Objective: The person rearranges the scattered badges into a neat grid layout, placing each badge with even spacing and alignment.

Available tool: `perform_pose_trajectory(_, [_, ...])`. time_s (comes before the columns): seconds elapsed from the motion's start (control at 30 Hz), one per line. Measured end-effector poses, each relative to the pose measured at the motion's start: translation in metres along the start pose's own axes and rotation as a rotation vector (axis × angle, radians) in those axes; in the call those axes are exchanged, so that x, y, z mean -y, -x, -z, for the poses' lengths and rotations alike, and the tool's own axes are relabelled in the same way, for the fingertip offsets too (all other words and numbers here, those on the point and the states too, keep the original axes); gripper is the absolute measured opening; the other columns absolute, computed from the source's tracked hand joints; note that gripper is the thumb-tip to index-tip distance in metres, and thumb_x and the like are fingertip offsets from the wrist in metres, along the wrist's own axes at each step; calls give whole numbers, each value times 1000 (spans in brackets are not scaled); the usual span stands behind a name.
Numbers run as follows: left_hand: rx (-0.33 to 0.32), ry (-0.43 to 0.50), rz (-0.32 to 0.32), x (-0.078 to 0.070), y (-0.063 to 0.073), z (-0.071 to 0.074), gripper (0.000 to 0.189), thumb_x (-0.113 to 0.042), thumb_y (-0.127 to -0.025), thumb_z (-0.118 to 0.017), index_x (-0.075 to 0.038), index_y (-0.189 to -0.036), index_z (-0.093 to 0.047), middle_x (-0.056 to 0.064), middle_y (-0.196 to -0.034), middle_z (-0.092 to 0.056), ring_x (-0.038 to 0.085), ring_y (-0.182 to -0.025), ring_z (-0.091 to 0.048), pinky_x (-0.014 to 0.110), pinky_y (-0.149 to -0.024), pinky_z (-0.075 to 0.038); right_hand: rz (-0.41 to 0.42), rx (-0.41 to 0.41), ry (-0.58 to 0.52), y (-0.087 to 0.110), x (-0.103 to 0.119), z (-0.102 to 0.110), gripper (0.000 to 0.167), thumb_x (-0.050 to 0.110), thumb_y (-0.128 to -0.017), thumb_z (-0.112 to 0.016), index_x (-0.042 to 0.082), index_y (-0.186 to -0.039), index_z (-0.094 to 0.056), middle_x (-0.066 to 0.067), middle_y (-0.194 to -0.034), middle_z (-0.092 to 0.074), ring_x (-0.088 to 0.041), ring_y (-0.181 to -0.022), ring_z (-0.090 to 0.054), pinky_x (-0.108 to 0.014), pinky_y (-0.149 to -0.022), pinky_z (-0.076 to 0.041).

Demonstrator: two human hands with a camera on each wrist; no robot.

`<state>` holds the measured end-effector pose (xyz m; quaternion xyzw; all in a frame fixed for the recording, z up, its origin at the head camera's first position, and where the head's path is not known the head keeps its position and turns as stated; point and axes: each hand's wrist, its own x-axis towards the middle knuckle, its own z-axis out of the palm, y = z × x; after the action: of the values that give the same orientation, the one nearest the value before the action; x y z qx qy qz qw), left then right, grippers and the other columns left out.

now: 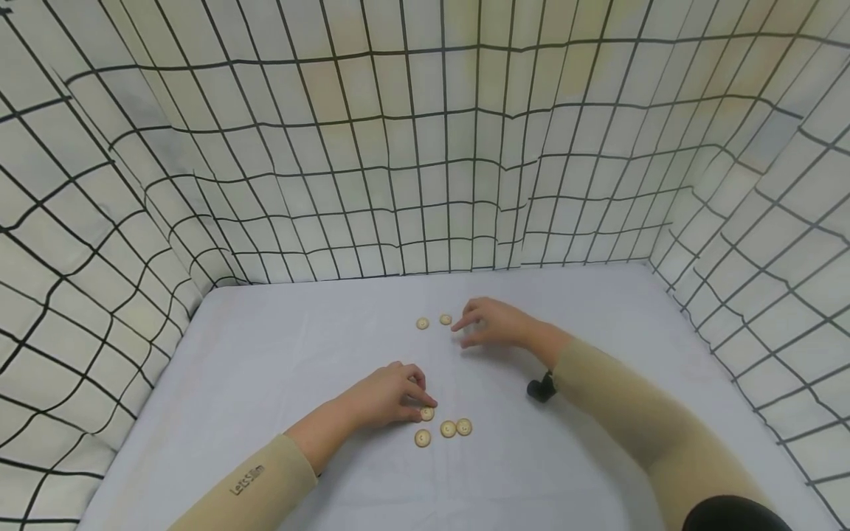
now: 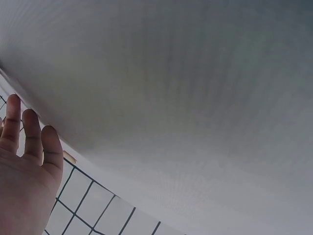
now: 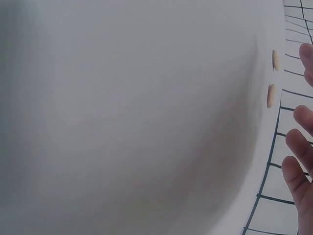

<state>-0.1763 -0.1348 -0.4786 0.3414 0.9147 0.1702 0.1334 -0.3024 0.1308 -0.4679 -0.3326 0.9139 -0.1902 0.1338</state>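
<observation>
Small round pale-wood discs, each with a dark mark on its face, lie on the white cloth. In the head view my left hand (image 1: 392, 394) pinches one disc (image 1: 427, 414) between thumb and index finger, low at the cloth. Close by lie a single disc (image 1: 422, 438) and a touching pair, a left disc (image 1: 448, 429) and a right disc (image 1: 464, 427). My right hand (image 1: 494, 324) hovers farther back with fingers spread and nothing held. Its index fingertip is just right of a far disc (image 1: 446, 319), which has another disc (image 1: 422, 323) to its left.
White cloth (image 1: 299, 332) covers the table. Pale walls with a black grid (image 1: 432, 147) rise at the back and on both sides. A small black object (image 1: 541, 389) is at the right wrist, and a dark rounded shape (image 1: 733, 514) cuts into the lower right corner.
</observation>
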Motion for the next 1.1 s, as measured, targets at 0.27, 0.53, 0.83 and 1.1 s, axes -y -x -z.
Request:
perform_pose_trajectory(0.27, [1, -10, 1, 0, -1, -1, 28, -36, -86, -78, -38, -113, -76, -15, -111, -55, 8, -94, -45, 28, -81, -42, 67, 16, 45, 19, 8, 1, 35, 40, -82, -80, 31, -115, -75, 8, -114, -58, -12, -108, -52, -34, -94, -44])
perform_pose_trajectory(0.53, [8, -17, 17, 0, -1, -2, 28, -36, -86, -78, -38, -113, -76, -15, -111, -55, 8, -94, -44, 27, -80, -42, 95, 44, 83, 36, 16, -2, 36, 41, -82, -81, 33, -116, -75, 9, -115, -58, -11, -107, -51, -33, -94, -45])
perform_pose_trajectory(0.83, [6, -19, 17, 0, -1, -1, 27, -35, -86, -77, -38, -113, -76, -15, -110, -55, 8, -94, -44, 27, -80, -42, 163, 57, 115, 51, 22, -7, 35, 44, -82, -79, 35, -116, -75, 10, -114, -58, -10, -105, -51, -32, -92, -46])
perform_pose_trajectory(1.1, [8, -12, 25, -2, 0, 0, 28, -34, -86, -78, -37, -114, -76, -14, -112, -55, 9, -94, -44, 27, -79, -42, 254, 48, 120, 64, 24, -14, 35, 43, -82, -79, 33, -115, -76, 11, -109, -58, -9, -100, -51, -29, -88, -46])
